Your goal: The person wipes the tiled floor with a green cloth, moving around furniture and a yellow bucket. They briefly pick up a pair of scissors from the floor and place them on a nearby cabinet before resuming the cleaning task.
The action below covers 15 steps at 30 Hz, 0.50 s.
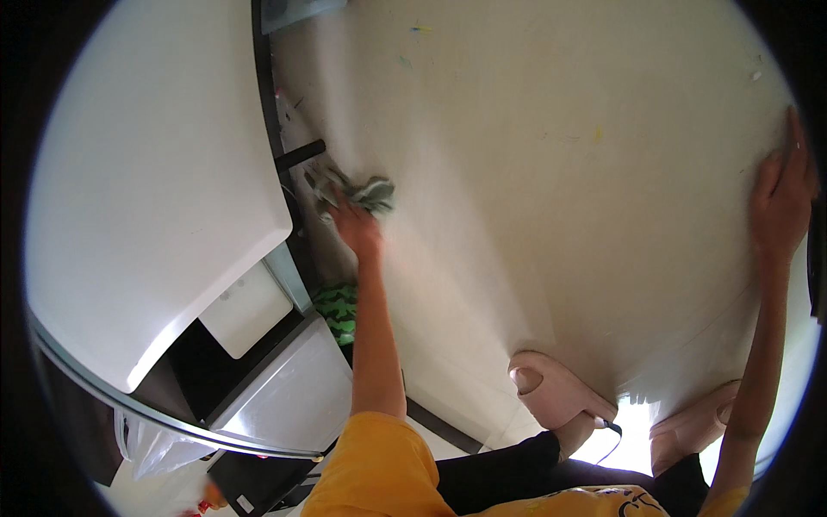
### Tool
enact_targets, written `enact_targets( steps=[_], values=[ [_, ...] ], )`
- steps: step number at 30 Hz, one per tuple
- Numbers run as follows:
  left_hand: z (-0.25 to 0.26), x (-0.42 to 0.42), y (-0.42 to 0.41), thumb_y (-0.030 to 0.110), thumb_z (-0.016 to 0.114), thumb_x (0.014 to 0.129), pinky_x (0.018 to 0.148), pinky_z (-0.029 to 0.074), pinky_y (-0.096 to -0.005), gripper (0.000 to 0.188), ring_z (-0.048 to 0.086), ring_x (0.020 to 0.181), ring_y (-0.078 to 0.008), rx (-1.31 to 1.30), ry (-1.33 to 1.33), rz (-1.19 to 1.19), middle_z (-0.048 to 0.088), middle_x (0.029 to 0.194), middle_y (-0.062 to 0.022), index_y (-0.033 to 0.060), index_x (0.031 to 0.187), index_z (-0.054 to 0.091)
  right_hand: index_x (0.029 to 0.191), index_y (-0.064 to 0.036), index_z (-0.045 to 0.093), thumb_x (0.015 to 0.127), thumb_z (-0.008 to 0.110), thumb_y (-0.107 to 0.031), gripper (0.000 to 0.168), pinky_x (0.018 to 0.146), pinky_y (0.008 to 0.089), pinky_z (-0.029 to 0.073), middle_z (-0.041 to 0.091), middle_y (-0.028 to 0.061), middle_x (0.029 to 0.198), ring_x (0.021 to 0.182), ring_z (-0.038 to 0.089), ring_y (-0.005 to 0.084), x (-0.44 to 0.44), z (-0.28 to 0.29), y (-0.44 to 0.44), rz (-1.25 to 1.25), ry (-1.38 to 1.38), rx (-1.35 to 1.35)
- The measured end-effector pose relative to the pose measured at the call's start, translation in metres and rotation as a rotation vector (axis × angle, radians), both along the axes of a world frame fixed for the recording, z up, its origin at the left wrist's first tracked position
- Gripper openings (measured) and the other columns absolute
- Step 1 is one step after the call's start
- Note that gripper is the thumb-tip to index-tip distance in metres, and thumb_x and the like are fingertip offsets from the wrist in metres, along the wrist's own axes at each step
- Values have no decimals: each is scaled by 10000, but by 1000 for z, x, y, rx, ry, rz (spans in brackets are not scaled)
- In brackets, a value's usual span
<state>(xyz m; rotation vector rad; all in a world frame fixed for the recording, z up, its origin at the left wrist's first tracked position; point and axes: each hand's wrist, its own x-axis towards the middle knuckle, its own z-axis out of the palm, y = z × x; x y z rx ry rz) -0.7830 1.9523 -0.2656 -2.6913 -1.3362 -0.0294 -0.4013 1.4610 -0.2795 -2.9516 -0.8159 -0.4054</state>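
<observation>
My left hand [355, 226] presses down on a crumpled green-and-white cloth [371, 194] that lies on the pale beige floor [517, 194]. The fingers rest on the cloth and partly cover it. A short black bar [300, 155] juts out just beyond the cloth, from beneath a large white panel with a dark edge [161, 161]. Far to the right, my right hand [782, 200] lies palm down, seemingly on the floor, with its fingers stretched out and nothing visible in it. Its outer fingers are near the dark picture rim and hard to make out.
Pink slippers [555, 388] are on my feet. A green dark-striped object [336, 313] lies beside my left forearm. Further left are a grey-white box-like surface [291, 381], a white board [249, 310] and a clear plastic bag [158, 446]. Yellow marks [599, 134] dot the floor.
</observation>
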Motion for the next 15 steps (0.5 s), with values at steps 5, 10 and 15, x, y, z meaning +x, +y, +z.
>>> enact_targets(
  steps=[5,10,15],
  values=[
    [24,-20,203,211,439,897,803,477,-471,291,571,914,-414,116,476,163,571,1030,-249,-27,985,583,1330,-175,457,926,438,-235,409,888,432,491,583,108,1214,1031,611,276,14,-5,7,101,-98,65],
    [3,-3,128,191,447,883,735,498,-461,265,587,880,-409,306,420,-165,569,1002,-271,-42,892,573,1326,-179,461,915,462,-234,415,917,435,471,561,100,1246,1066,593,269,14,-4,-1,61,-105,-66],
    [26,18,-60,201,369,871,842,470,-464,486,522,1031,-441,-23,125,52,401,1248,-319,-26,1293,450,1318,-178,469,901,490,-212,419,924,427,468,555,95,1255,1076,587,260,8,0,1,59,-157,-103]
  ],
)
